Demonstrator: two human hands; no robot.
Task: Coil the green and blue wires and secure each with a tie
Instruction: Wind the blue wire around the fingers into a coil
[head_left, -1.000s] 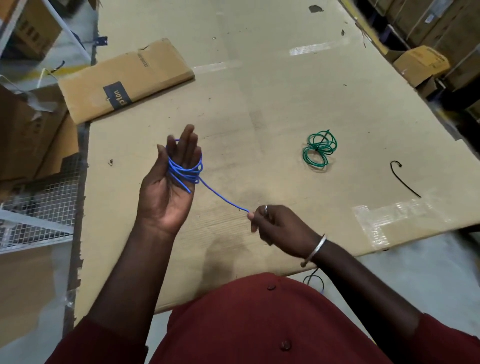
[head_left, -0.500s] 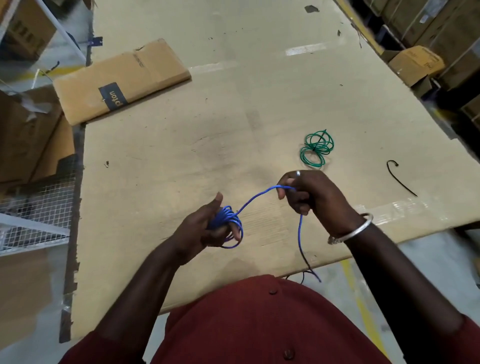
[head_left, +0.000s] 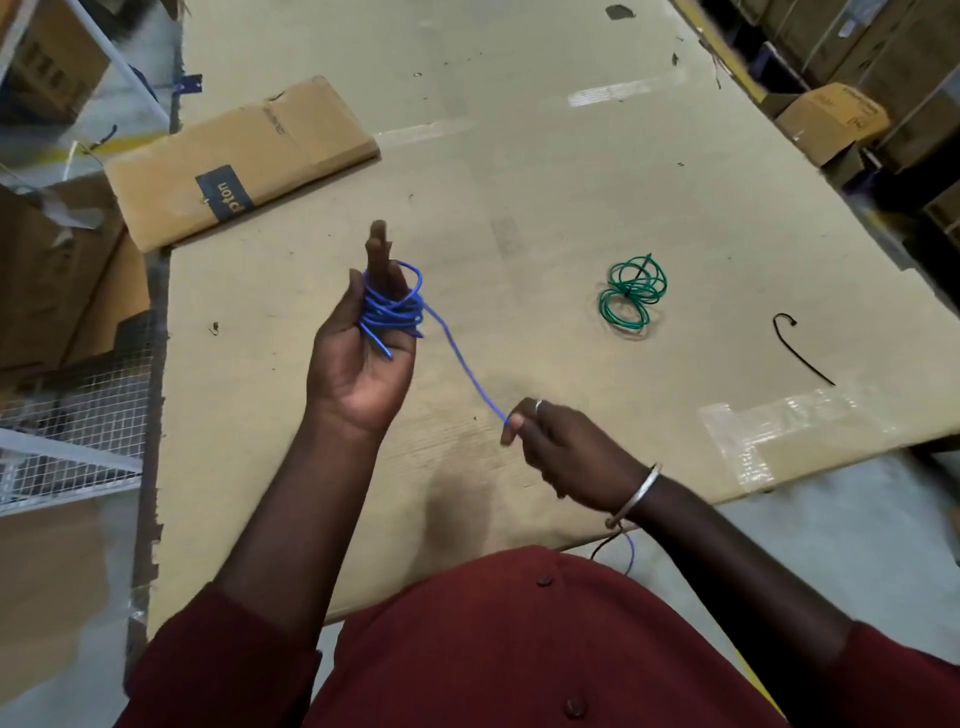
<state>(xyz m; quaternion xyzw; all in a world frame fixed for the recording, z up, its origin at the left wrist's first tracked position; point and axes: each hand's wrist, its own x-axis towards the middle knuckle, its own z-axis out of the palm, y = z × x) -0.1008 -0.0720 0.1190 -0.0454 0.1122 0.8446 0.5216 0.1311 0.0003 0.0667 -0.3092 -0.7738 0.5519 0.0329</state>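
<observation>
Brown cardboard covers the big table (head_left: 519, 182), and a flat box (head_left: 239, 161) lies at its 10 o'clock corner. Over the middle, the left hand (head_left: 363, 374) is held up with its palm facing the person and its fingers (head_left: 378, 249) straight, pointing to 12 o'clock, and the blue wire (head_left: 392, 312) is wound in many loops around them. One strand runs down toward 4 o'clock to the right hand (head_left: 566, 452), which pinches it between thumb and finger, knuckles up, while the coiled green wire (head_left: 631, 296) lies on the table at 3 o'clock with a black tie (head_left: 800, 353) farther right.
</observation>
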